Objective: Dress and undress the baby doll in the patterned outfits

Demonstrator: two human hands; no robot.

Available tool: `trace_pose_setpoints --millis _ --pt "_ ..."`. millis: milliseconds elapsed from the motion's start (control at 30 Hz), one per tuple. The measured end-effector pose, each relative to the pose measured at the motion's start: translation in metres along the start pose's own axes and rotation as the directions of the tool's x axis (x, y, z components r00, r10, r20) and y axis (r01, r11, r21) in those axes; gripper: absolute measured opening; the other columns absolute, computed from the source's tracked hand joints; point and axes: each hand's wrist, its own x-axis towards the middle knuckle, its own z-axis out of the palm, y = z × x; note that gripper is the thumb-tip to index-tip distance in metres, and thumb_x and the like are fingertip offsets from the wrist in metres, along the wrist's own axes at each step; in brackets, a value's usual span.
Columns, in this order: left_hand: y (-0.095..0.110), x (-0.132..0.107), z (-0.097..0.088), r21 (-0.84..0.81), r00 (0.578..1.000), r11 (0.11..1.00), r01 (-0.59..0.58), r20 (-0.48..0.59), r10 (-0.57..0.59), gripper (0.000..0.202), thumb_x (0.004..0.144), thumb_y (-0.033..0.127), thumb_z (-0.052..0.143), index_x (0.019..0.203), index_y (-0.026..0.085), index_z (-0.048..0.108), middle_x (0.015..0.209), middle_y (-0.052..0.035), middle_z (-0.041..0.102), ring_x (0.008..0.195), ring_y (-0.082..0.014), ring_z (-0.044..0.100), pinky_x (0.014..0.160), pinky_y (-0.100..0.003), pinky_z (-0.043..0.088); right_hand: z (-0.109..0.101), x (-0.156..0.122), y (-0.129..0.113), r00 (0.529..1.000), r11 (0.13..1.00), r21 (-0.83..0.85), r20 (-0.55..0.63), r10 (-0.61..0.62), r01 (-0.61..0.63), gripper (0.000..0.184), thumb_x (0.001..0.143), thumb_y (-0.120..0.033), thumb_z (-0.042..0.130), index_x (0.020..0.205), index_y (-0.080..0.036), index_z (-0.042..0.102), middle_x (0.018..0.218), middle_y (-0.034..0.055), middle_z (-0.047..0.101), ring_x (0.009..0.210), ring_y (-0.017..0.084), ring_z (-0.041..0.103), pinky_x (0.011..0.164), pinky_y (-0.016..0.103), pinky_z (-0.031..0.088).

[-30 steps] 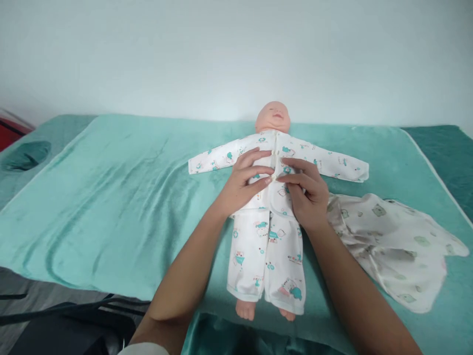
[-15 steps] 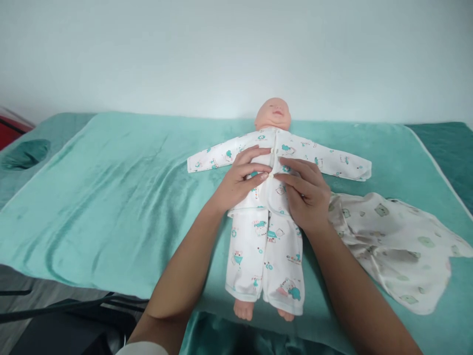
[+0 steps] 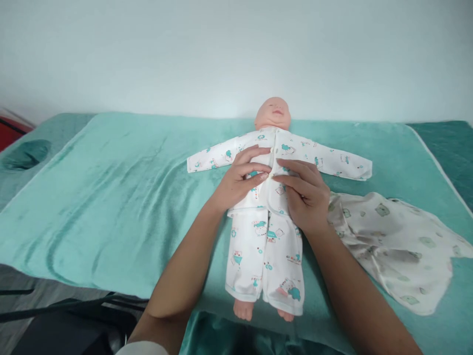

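A baby doll [image 3: 272, 113] lies on its back on a teal blanket [image 3: 121, 192], dressed in a white printed shirt [image 3: 328, 160] and matching trousers [image 3: 268, 261]. My left hand [image 3: 238, 178] and my right hand [image 3: 306, 195] rest on the doll's chest. The fingertips of both hands meet at the shirt's front placket and pinch the fabric by a small button [image 3: 271, 173]. The doll's bare feet [image 3: 244, 309] stick out near the blanket's front edge.
A second, crumpled printed garment [image 3: 397, 244] lies on the blanket to the right of the doll. A darker teal cover [image 3: 453, 148] shows at the far right. A pale wall stands behind. Dark cables and a black object [image 3: 70, 320] lie below the front left edge.
The view has shifted slightly, so the doll sits a little higher in the picture. My hands stay at the shirt front, with the fingers only slightly re-placed around the button.
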Motion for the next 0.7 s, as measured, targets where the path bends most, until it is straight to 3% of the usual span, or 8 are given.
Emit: trace_pose_setpoints --millis 233,467,700 --pt "0.0010 0.0005 0.0001 -0.014 1.000 1.000 0.017 -0.003 -0.017 0.022 0.094 0.049 0.063 0.101 0.033 0.076 0.150 0.0004 0.057 0.151 -0.0240 0.037 0.127 -0.055 0.029 0.0003 0.0001 -0.0013 0.998 0.999 -0.002 -0.038 0.047 -0.047 0.034 0.088 -0.008 0.053 0.095 -0.030 0.079 0.119 0.0029 0.075 0.112 0.026 0.068 0.094 0.050 0.058" --pt "0.0000 0.0005 -0.0001 -0.005 1.000 1.000 -0.002 0.001 0.002 0.020 0.095 0.046 0.063 0.102 0.033 0.076 0.150 0.0000 0.057 0.152 -0.0236 0.036 0.128 -0.054 0.028 -0.0006 0.0003 -0.0007 0.999 0.999 -0.045 -0.025 -0.032 0.031 0.034 0.088 -0.006 0.054 0.099 -0.029 0.078 0.121 0.0046 0.074 0.113 0.026 0.067 0.090 0.049 0.059" --pt "-0.0003 0.0002 -0.0003 -0.005 1.000 1.000 -0.001 0.003 0.001 0.022 0.095 0.047 0.062 0.103 0.032 0.076 0.151 -0.0010 0.056 0.152 -0.0246 0.036 0.127 -0.055 0.029 -0.0013 -0.0009 -0.0023 0.999 0.997 -0.060 0.021 -0.037 0.039 0.033 0.088 -0.008 0.055 0.103 -0.030 0.076 0.126 0.0034 0.073 0.116 0.027 0.066 0.095 0.052 0.057"
